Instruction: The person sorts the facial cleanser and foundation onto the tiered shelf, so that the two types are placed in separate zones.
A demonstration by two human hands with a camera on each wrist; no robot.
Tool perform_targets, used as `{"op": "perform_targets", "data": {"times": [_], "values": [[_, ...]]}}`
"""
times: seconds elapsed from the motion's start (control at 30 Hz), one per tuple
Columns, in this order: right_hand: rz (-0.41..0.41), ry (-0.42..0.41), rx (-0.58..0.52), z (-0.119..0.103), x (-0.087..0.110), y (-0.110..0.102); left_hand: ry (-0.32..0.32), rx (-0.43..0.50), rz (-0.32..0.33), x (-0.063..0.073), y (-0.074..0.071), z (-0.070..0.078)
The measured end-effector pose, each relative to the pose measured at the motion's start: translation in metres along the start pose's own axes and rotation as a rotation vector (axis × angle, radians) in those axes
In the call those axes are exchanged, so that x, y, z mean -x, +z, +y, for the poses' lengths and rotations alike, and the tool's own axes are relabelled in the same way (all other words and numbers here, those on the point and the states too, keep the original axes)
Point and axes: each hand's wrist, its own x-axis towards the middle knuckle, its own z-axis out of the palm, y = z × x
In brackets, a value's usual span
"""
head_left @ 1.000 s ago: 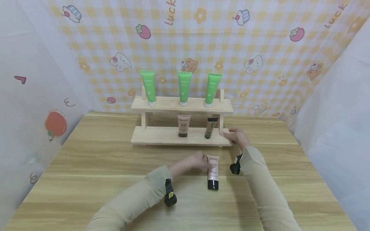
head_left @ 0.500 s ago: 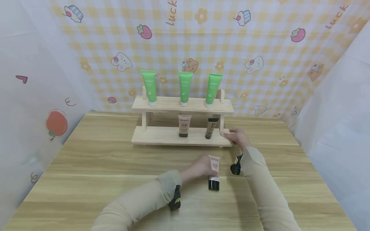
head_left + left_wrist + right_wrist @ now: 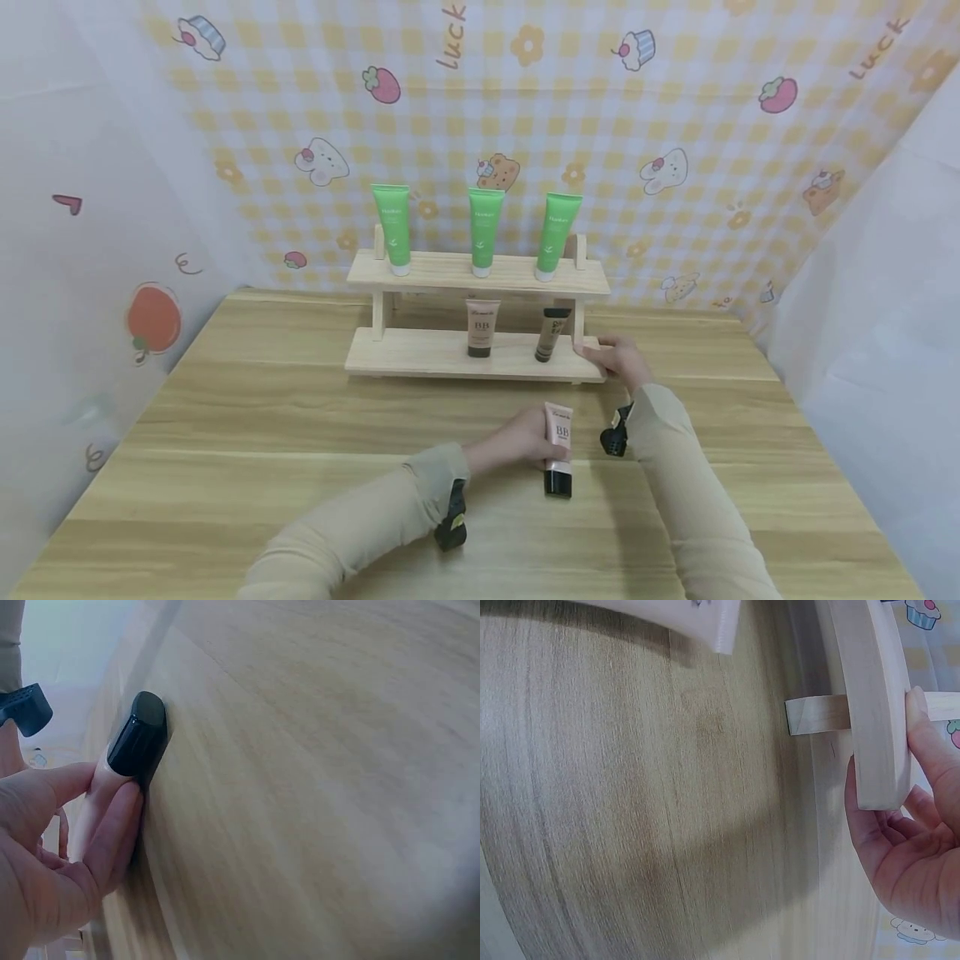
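My left hand pinches a pink BB cream tube with a black cap, low over the table in front of the shelf. In the left wrist view, thumb and fingers grip the tube just behind its black cap. My right hand holds the right end of the lower board of a two-tier wooden shelf. The right wrist view shows the thumb on the board's upper face and fingers beneath it.
Several tubes stand on the shelf: three green ones, including the middle tube, on the upper board; a pink BB tube and a small dark-capped tube on the lower. A patterned cloth hangs behind the wooden table.
My left hand has moved right and closed its fingers on the pink BB cream tube lying in front of the shelf. My right hand keeps its hold on the shelf board.
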Motion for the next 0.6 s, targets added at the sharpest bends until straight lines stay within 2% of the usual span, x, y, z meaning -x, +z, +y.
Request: {"op": "perform_targets", "data": {"times": [0.37, 0.6], "values": [[0.005, -0.019, 0.004, -0.001, 0.003, -0.001, 0.043, 0.058, -0.031, -0.002, -0.003, -0.007], [0.002, -0.021, -0.016, -0.001, 0.002, 0.000, 0.031, 0.049, -0.052, 0.001, -0.012, -0.009]]}}
